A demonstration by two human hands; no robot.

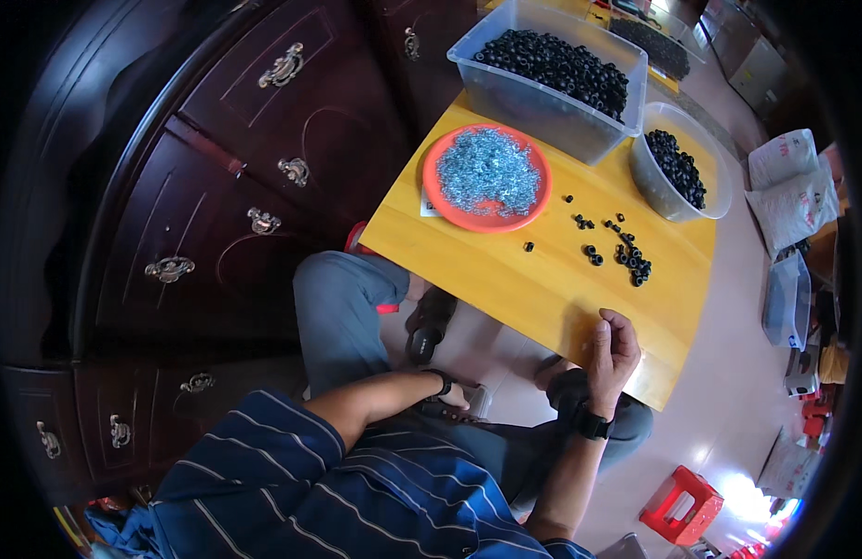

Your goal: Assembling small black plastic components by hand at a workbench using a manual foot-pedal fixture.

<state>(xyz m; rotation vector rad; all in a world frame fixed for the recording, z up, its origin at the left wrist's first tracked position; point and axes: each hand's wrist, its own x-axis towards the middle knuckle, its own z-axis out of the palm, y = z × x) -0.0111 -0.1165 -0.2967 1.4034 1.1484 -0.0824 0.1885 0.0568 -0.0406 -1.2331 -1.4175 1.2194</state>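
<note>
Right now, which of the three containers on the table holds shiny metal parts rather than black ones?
The orange round plate, at the table's left side; the rectangular clear bin and the round clear bowl both hold black pieces.

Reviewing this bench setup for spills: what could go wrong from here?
1. The loose black rings lie scattered on the yellow table with nothing to stop them; a sweep of the right hand at the near edge could roll some off.
2. The round clear bowl seems to overhang the far edge and might tip.
3. The left hand is down below the table, so it may not steady anything.
</note>
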